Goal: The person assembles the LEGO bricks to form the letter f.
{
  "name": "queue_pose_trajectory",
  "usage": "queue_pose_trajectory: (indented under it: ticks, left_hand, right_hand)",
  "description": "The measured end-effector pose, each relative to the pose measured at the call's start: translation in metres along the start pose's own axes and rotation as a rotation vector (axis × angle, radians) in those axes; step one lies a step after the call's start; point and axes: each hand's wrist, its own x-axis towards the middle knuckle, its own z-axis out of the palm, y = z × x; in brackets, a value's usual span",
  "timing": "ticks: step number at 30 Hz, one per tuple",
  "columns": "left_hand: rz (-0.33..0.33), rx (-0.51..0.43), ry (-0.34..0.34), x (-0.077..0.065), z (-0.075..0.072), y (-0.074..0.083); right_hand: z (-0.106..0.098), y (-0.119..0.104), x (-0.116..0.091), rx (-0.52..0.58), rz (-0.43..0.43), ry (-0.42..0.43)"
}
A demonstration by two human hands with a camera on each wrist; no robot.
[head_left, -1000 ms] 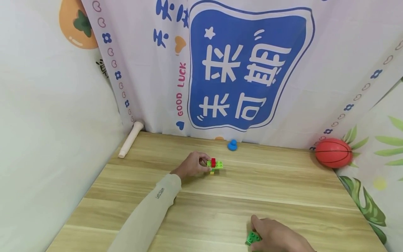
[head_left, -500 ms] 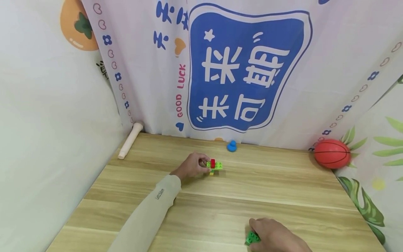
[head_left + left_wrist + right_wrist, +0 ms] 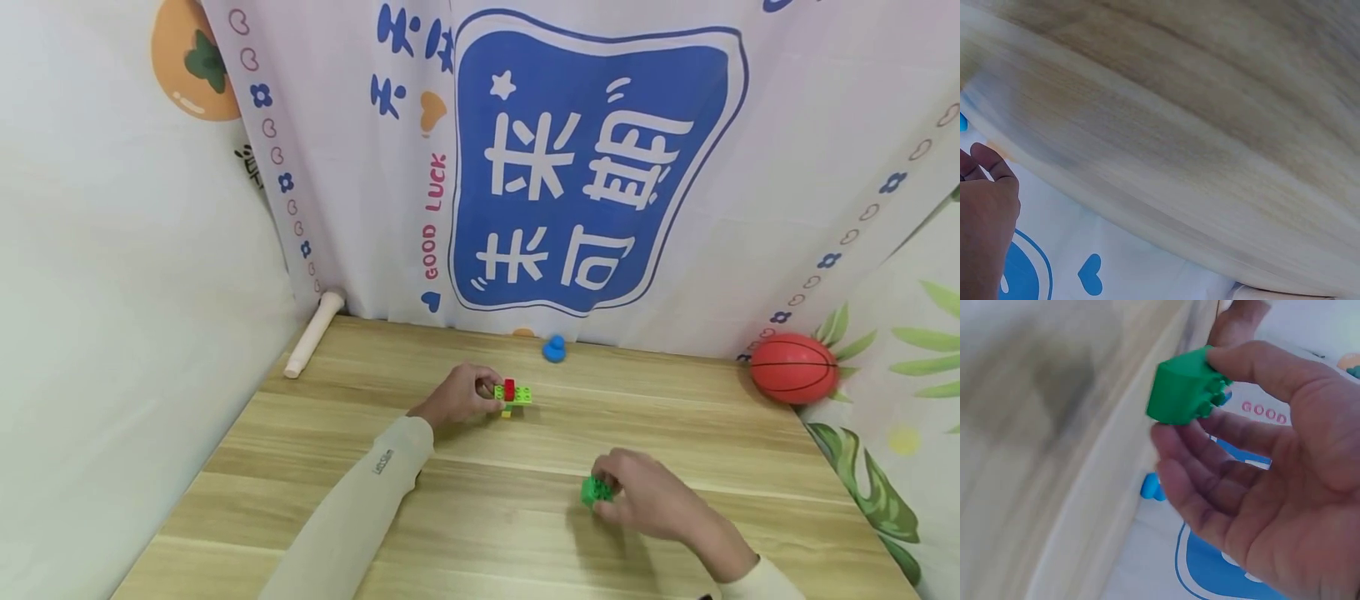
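Observation:
My left hand [image 3: 461, 396] grips the left end of a small toy-brick build beyond the table's middle. The build has a lime plate [image 3: 522, 395], a red brick [image 3: 509, 389] on top, and green and yellow parts beneath. In the left wrist view only part of my left hand [image 3: 988, 212] shows, and the build is out of frame. My right hand [image 3: 648, 493] pinches a green toy brick [image 3: 595, 491] between thumb and fingers, nearer to me and to the right. Seen from the right wrist, the brick [image 3: 1179, 390] has a sloped side, its studs facing the palm.
By the back cloth sits a small blue rounded object [image 3: 554, 349]. A pale stick with a wider end [image 3: 313, 337] lies at the back left corner. The red ball [image 3: 795, 369] with black lines is at the back right of the wooden table [image 3: 480, 517].
My right hand has moved forward, away from me, with the green toy brick, which is now turned differently. My left hand and the build have stayed in place.

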Motion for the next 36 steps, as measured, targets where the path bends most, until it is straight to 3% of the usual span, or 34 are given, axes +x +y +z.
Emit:
queue_pose_trajectory:
  ticks: [10,19,36]
  left_hand:
    - [0.005,0.012,0.004,0.0,-0.002,0.0]
    - [0.036,0.01,-0.001,0.001,-0.001,-0.002]
    - [0.063,0.001,-0.003,0.001,-0.001,-0.003]
  right_hand:
    - [-0.027,-0.001,0.062,-0.054,-0.06,0.204]
    - [-0.029,-0.004,0.121,-0.075,-0.096,0.309]
    - [-0.006,-0.002,0.158,0.057,-0.13,0.3]
